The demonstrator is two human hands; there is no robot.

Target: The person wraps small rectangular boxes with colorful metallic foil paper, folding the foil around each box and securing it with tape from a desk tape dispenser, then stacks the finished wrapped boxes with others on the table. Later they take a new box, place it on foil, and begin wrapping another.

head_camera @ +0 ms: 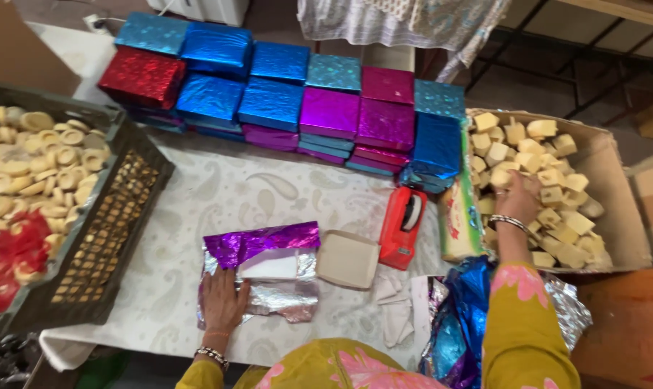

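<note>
My left hand (222,302) lies flat, fingers spread, on the near left corner of a purple and silver foil sheet (261,248) spread on the table. A white box (269,266) sits on that foil. My right hand (517,193) reaches into a cardboard carton (615,216) at the right and closes around one of the several pale yellow blocks (557,194) inside it. A beige box lid (348,259) lies just right of the foil.
Stacks of blue, purple and red foil-wrapped boxes (298,108) line the far side of the table. A red tape dispenser (403,227) stands at centre right. A dark crate (103,245) of round pale pieces sits at left. Blue foil sheets (460,324) lie near my right arm.
</note>
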